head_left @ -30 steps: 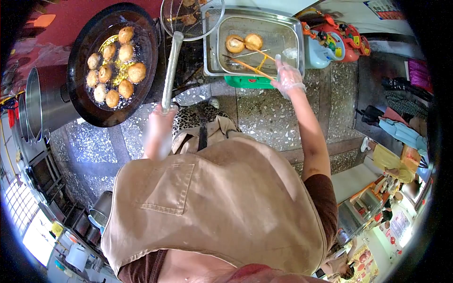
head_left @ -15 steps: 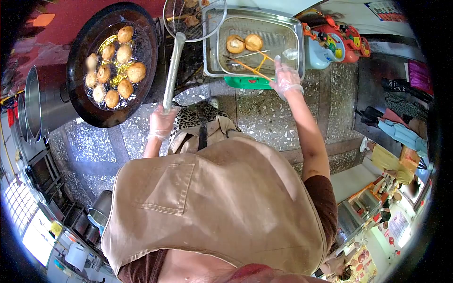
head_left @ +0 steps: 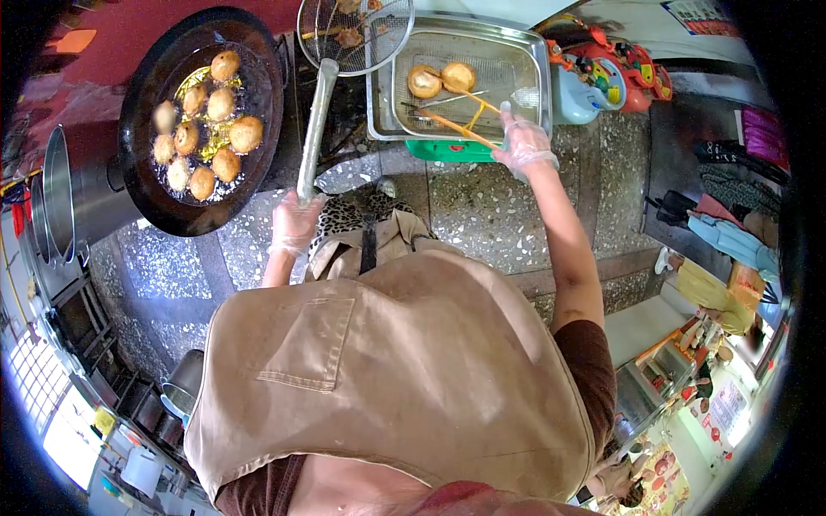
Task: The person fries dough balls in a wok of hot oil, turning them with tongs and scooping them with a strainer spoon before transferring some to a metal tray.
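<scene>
My gloved left hand is wrapped round the metal handle of a wire-mesh skimmer. Its basket holds some browned bits and overlaps the tray's left edge. In my gloved right hand are long wooden chopsticks, with a yellow piece linking the two sticks. They reach over a mesh-lined metal tray. Two golden fried balls lie side by side there, the upper stick's tip beside them. Several more fried balls sit in bubbling oil in a black wok on the left.
A green basket shows under the tray. Blue and red gas cylinders stand right of it. Metal pots are left of the wok. Clothes and bags lie at right, and another person is farther off.
The tray and wok have shifted very slightly left in the view. Both hands keep their holds on the skimmer and chopsticks, with little visible movement.
</scene>
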Demonstrator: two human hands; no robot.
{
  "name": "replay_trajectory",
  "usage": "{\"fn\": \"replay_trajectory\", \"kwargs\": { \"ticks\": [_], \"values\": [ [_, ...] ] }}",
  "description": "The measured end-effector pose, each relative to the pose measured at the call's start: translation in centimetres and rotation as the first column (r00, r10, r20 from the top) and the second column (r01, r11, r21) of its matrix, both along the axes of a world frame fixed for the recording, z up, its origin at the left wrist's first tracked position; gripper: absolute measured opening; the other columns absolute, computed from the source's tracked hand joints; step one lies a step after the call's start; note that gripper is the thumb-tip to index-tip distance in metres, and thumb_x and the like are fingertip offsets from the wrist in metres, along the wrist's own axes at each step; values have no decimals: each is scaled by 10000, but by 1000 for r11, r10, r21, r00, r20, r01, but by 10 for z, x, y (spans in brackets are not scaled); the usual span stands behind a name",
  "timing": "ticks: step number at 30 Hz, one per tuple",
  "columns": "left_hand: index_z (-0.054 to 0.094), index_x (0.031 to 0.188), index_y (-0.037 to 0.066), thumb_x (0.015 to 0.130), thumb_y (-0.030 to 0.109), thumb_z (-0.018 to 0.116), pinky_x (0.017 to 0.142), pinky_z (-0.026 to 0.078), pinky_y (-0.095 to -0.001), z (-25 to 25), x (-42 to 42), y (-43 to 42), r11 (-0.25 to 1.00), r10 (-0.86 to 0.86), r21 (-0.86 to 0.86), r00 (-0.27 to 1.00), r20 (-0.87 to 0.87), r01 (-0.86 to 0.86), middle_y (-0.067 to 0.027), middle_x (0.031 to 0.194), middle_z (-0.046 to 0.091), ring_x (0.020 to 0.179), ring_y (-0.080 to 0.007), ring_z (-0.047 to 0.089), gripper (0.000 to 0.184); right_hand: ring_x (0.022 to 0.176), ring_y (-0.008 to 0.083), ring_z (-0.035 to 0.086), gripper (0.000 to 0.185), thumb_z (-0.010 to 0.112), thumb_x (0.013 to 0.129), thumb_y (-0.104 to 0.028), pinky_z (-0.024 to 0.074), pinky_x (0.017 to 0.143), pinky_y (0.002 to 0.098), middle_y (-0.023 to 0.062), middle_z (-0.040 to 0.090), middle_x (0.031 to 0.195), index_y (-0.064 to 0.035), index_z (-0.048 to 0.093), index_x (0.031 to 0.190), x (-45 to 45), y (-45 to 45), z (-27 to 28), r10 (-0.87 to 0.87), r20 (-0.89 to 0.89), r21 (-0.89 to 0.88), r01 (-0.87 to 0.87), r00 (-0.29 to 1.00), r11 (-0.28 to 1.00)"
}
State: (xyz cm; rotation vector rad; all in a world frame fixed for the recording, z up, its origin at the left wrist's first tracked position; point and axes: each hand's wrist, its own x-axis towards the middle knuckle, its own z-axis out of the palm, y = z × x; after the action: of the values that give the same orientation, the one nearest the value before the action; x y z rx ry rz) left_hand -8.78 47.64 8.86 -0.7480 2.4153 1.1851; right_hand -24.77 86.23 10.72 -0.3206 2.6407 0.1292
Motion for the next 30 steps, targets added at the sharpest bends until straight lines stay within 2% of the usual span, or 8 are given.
{"fn": "replay_trajectory", "kwargs": {
  "ticks": [11,19,26,29,30],
  "values": [
    [578,859,-47,766,327,670,595,486,-382,7,-2,4,999,-30,-34,999,-10,30,-210,682,623,659,-290,651,396,1055,316,554,962,757,665,-317,443,917,381,195,537,1185,-21,228,1412,1,3,4,4,-17,6,-3,1000,1000],
    [581,868,-44,767,327,666,599,486,-389,-1,0,0,999,-34,-24,999,1,34,-220,691,622,670,-314,651,394,1097,321,526,942,750,675,-321,423,952,378,191,520,1205,-23,238,1407,-3,-2,7,20,56,54,-23,998,998],
    [584,866,-33,766,330,665,616,485,-399,-5,1,-1,999,-30,-34,1000,6,30,-229,709,624,695,-344,647,385,1097,328,528,951,753,667,-330,425,950,380,194,516,1214,-40,237,1412,1,-2,1,53,14,48,-54,998,997],
    [585,866,-30,768,332,664,622,483,-403,2,-1,0,999,-20,-25,999,33,21,-231,718,625,706,-346,646,383,1088,339,531,970,758,663,-336,425,944,386,202,513,1217,-36,224,1416,7,4,2,13,69,37,-16,998,999],
    [585,866,-30,768,332,664,622,483,-403,1,-1,0,999,-20,-24,999,33,21,-231,718,625,706,-346,646,383,1093,331,528,949,752,668,-336,427,936,388,192,512,1212,-33,240,1408,13,14,-11,-41,0,-49,41,999,998]
  ]
}}
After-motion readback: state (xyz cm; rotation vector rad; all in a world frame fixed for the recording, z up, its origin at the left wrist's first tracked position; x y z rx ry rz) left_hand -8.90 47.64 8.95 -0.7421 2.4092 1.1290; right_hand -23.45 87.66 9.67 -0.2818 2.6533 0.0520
